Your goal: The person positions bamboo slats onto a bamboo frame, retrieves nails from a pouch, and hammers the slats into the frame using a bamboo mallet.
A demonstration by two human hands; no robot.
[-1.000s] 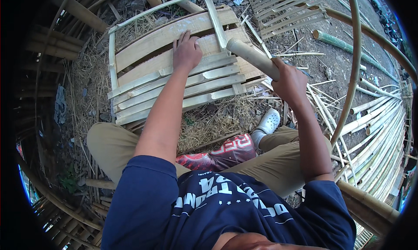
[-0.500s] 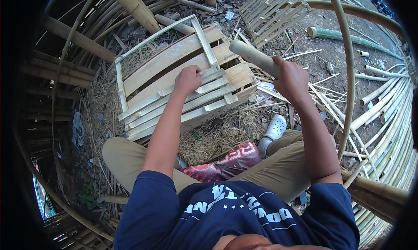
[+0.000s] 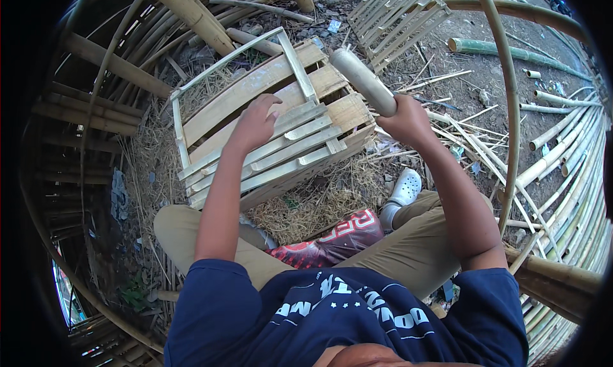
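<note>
Bamboo crate lies on the straw-strewn ground just ahead of our knees, tilted on its side with the slatted face toward us. Over the last second our right hand has lifted: the thick bamboo club it grips, which was down against the crate's right corner, now stands raised and clear of the slats, fingers closed fully round its lower end. Our left hand has stayed on the slats near the middle, fingers curled loosely and pressing down, holding nothing. We judge this as the wind-up between blows, the crate steadied while the club is up. A white shoe shows beside our right knee.
</note>
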